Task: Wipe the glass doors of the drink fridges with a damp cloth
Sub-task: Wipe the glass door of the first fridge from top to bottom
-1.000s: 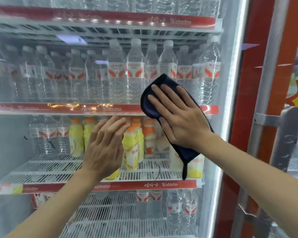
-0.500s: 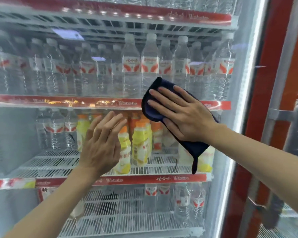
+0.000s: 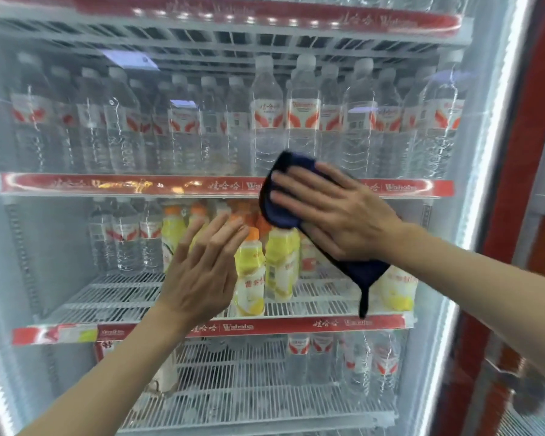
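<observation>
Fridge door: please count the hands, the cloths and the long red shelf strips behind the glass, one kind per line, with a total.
Hands: 2, the left hand and the right hand
Cloths: 1, the dark blue cloth
Long red shelf strips: 3, the top strip, the middle strip, the lower strip
Total: 6

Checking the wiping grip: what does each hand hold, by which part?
The right hand presses the dark blue cloth, at its middle, flat on the glass; the left hand holds nothing.
</observation>
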A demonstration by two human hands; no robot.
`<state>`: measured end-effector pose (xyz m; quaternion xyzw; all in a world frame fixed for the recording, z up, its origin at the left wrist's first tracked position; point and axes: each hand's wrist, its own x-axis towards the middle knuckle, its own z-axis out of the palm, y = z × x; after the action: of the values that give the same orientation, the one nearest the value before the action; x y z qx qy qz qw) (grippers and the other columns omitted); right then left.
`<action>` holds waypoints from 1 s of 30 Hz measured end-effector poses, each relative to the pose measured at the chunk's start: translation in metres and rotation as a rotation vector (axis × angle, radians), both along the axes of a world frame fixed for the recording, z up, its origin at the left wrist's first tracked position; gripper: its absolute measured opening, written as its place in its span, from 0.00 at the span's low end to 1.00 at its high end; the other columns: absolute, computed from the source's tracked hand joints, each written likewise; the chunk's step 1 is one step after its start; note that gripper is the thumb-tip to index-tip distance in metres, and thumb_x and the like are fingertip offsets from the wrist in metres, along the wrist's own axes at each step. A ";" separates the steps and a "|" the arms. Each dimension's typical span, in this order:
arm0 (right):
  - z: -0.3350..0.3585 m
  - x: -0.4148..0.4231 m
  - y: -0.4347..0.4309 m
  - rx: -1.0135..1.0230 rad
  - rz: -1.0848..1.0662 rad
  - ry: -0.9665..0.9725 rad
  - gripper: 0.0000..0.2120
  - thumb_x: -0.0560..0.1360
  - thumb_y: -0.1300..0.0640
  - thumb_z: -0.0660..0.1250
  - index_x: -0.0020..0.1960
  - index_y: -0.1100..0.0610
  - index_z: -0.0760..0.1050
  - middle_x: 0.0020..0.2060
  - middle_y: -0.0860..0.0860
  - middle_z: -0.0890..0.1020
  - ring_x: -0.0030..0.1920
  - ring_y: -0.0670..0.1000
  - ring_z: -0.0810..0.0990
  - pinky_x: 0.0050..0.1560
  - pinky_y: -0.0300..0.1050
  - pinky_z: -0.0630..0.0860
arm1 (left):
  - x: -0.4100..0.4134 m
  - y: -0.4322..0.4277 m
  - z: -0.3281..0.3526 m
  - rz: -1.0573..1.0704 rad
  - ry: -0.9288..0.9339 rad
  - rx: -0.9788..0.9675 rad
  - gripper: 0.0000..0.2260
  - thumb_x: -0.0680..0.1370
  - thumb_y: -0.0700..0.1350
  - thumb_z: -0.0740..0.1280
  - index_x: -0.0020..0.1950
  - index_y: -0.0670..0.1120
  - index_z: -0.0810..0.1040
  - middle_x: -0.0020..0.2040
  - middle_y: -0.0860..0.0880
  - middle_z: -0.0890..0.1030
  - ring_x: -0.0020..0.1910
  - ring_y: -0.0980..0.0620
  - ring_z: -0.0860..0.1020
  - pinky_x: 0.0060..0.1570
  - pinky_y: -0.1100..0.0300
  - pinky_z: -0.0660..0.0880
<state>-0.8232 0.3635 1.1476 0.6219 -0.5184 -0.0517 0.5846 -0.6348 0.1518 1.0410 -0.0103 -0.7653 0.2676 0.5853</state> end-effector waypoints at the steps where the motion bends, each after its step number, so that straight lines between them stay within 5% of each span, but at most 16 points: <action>1: 0.008 0.004 -0.005 -0.082 -0.006 -0.039 0.27 0.86 0.51 0.54 0.83 0.56 0.57 0.82 0.55 0.58 0.83 0.56 0.55 0.82 0.58 0.53 | -0.001 0.000 0.000 -0.006 0.007 0.004 0.22 0.80 0.40 0.59 0.75 0.40 0.67 0.74 0.43 0.68 0.76 0.43 0.65 0.78 0.42 0.58; 7: -0.060 0.031 -0.033 -0.341 0.030 -0.273 0.29 0.84 0.52 0.58 0.82 0.60 0.60 0.81 0.58 0.60 0.82 0.59 0.57 0.81 0.62 0.54 | 0.001 -0.001 -0.003 -0.086 0.052 0.017 0.22 0.79 0.39 0.60 0.74 0.39 0.67 0.73 0.43 0.69 0.76 0.43 0.66 0.78 0.44 0.59; 11: -0.114 0.037 -0.035 -0.095 0.000 -0.099 0.30 0.84 0.48 0.57 0.83 0.57 0.58 0.82 0.54 0.59 0.83 0.56 0.56 0.82 0.58 0.53 | 0.017 -0.002 0.001 -0.134 0.120 0.098 0.20 0.79 0.39 0.60 0.72 0.40 0.68 0.71 0.44 0.70 0.75 0.43 0.66 0.77 0.46 0.59; 15: -0.071 0.029 -0.031 0.145 0.031 0.066 0.29 0.85 0.47 0.58 0.83 0.55 0.57 0.83 0.52 0.58 0.83 0.53 0.56 0.82 0.56 0.54 | 0.046 -0.032 0.006 -0.038 0.160 0.162 0.21 0.80 0.43 0.59 0.72 0.39 0.67 0.71 0.42 0.69 0.75 0.42 0.66 0.77 0.44 0.58; 19: -0.015 0.041 -0.046 -0.117 0.056 -0.107 0.27 0.85 0.50 0.56 0.82 0.55 0.59 0.82 0.54 0.60 0.83 0.55 0.57 0.81 0.59 0.56 | 0.053 -0.056 0.007 0.059 0.136 0.157 0.26 0.81 0.54 0.59 0.74 0.39 0.66 0.72 0.41 0.68 0.75 0.41 0.66 0.76 0.42 0.59; 24: -0.062 0.066 -0.072 -0.331 0.061 -0.270 0.29 0.84 0.51 0.57 0.82 0.59 0.60 0.81 0.57 0.60 0.82 0.58 0.58 0.81 0.63 0.56 | 0.052 -0.059 0.005 0.082 0.137 0.115 0.28 0.80 0.55 0.60 0.75 0.38 0.65 0.73 0.41 0.67 0.76 0.41 0.64 0.78 0.44 0.55; 30: -0.125 0.074 -0.076 0.034 -0.002 -0.024 0.31 0.85 0.46 0.57 0.84 0.56 0.55 0.83 0.53 0.57 0.83 0.55 0.54 0.82 0.58 0.52 | 0.068 -0.058 0.008 -0.052 0.137 0.153 0.24 0.82 0.52 0.58 0.74 0.39 0.66 0.72 0.42 0.68 0.76 0.42 0.65 0.77 0.45 0.58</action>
<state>-0.7492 0.2880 1.0228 0.6320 -0.5249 -0.0536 0.5677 -0.5667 0.0938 1.0493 0.0327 -0.7412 0.1933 0.6421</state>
